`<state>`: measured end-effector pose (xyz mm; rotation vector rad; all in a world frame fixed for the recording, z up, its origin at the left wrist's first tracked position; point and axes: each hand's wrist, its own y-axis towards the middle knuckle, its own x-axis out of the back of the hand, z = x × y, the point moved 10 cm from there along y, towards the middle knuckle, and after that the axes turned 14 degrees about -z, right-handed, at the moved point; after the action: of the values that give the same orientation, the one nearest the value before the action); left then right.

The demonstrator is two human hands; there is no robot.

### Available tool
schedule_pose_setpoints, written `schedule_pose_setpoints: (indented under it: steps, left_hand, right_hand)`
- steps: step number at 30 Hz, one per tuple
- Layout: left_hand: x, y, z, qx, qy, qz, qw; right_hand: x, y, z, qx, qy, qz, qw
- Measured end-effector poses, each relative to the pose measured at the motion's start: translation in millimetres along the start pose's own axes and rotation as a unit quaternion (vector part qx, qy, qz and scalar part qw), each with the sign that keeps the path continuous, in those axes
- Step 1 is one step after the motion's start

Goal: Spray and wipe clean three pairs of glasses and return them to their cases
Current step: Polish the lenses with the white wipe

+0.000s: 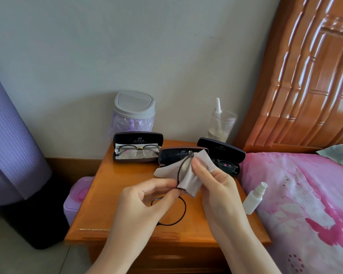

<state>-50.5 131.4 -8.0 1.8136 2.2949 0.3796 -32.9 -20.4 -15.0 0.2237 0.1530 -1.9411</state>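
Above the wooden nightstand (107, 210) my left hand (147, 202) pinches a pair of thin dark round-framed glasses (183, 212) near the bridge. My right hand (216, 186) pinches a grey cleaning cloth (188, 180) around the upper lens. Behind them stand three open dark cases: the left case (138, 138) holds glasses on a cloth, the middle case (172, 154) is partly hidden by the cloth, the right case (222, 150) holds dark glasses. A small white spray bottle (253, 198) lies at the nightstand's right edge.
A small grey-lidded bin (134, 107) with a purple liner and a clear bottle (221, 123) stand at the back by the wall. A pink floral bed (305, 204) borders the right side. A purple box (77, 196) sits on the floor at left.
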Motion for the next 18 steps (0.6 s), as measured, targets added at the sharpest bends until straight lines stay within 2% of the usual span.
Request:
schedule_pose_setpoints:
  steps: [4,8,13,18]
  left_hand:
    - [0,-1,-6,-0.025,-0.003,0.01,1.0]
    - [-2,-2,-10,-0.029,-0.02,0.008,0.999]
    - [-2,-3,-5,0.011,-0.057,-0.008,0.998]
    - [-2,-3,-3,0.01,-0.047,-0.007,0.999]
  right_hand:
    - [-6,-5,7,0.019,-0.04,0.045,0.998]
    - [-4,-1,14,0.034,-0.057,0.03,0.997]
    - [1,3,18,0.037,-0.036,0.002,0.999]
    - [4,5,16,0.041,-0.05,0.003,0.998]
